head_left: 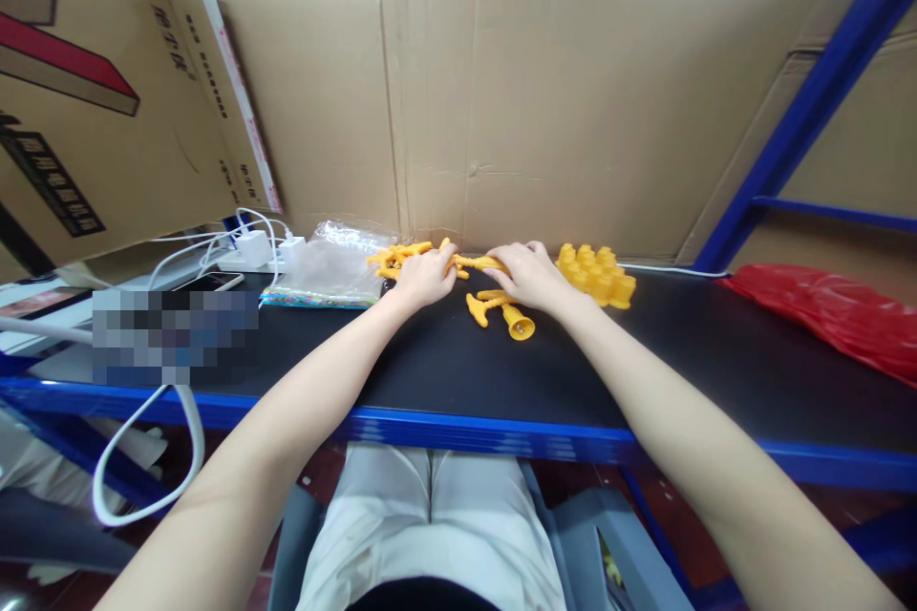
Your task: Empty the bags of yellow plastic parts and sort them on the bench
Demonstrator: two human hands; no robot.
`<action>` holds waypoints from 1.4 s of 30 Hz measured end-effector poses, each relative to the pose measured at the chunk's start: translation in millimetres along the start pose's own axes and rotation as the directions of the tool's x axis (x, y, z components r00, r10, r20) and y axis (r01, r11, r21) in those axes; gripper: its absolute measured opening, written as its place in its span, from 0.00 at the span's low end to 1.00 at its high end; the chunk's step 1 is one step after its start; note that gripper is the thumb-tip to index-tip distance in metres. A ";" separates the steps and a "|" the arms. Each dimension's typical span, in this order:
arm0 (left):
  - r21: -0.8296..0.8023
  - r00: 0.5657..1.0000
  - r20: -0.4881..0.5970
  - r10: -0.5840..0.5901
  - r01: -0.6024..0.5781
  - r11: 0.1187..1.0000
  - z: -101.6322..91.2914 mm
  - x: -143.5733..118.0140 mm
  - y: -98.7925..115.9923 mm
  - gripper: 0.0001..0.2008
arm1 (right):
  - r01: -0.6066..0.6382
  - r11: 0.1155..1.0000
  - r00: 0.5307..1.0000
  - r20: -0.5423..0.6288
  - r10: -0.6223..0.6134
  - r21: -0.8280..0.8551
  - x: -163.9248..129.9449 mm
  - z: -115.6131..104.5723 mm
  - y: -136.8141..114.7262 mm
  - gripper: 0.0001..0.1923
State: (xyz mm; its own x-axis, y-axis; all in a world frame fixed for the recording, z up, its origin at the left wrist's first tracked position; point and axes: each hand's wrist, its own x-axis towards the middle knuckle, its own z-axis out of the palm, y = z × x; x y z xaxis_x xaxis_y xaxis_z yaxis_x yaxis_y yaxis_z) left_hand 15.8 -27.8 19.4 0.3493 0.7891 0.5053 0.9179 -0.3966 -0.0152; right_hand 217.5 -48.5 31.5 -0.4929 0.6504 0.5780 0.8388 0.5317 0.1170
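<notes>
A thin yellow twisted plastic stick [469, 262] stretches between my two hands above the dark tabletop. My left hand [426, 277] is closed on its left end, beside several loose yellow plastic pieces [391, 256]. Around its right end the fingers of my right hand [534, 275] are closed. Just below the hands lies a yellow piece with a T-shaped end [481, 307]. Next to it a yellow bell-shaped cup [520, 325] rests on its side, its opening towards me. To the right of my right hand stands a cluster of yellow cups [598, 277].
Clear plastic bag [336, 258] lies left of the hands, near white chargers and cables [250, 248]. A red plastic bag [823, 310] is at the right. Cardboard [573, 105] walls the back; a blue metal edge [494, 430] runs along the front.
</notes>
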 end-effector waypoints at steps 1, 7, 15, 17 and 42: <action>0.005 1.000 0.002 0.007 -0.007 1.000 0.5 0.0 0.4 0.18 | -0.002 1.000 1.000 0.008 0.002 -0.003 0.5 -0.1 -0.7 0.13; 0.001 1.000 0.007 0.002 -0.002 1.000 0.3 0.4 2.4 0.18 | 0.012 0.999 1.000 -0.026 -0.013 -0.044 2.2 -5.7 -3.4 0.08; -0.077 1.000 -0.008 -0.024 0.024 0.997 -1.7 0.8 4.2 0.16 | 0.068 0.989 0.991 -0.102 -0.082 -0.134 2.3 -8.4 -4.7 0.06; -0.118 1.000 -0.012 -0.022 0.021 0.993 -1.3 1.5 3.3 0.16 | 0.078 0.985 0.989 -0.114 -0.097 -0.155 2.5 -8.8 -4.8 0.07; -0.072 1.000 -0.005 0.022 -0.022 0.997 -7.9 -5.2 20.9 0.20 | -0.033 0.998 0.992 0.122 0.039 -0.046 1.9 -2.4 -4.3 0.12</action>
State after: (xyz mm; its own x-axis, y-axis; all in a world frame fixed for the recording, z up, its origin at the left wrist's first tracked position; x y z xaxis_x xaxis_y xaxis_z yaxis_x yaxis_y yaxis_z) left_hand 31.7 -43.9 23.2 0.3682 0.7781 0.5089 0.8939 -0.4467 0.0362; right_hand 213.5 -50.9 34.0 -0.4846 0.7320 0.4788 0.8645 0.4842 0.1347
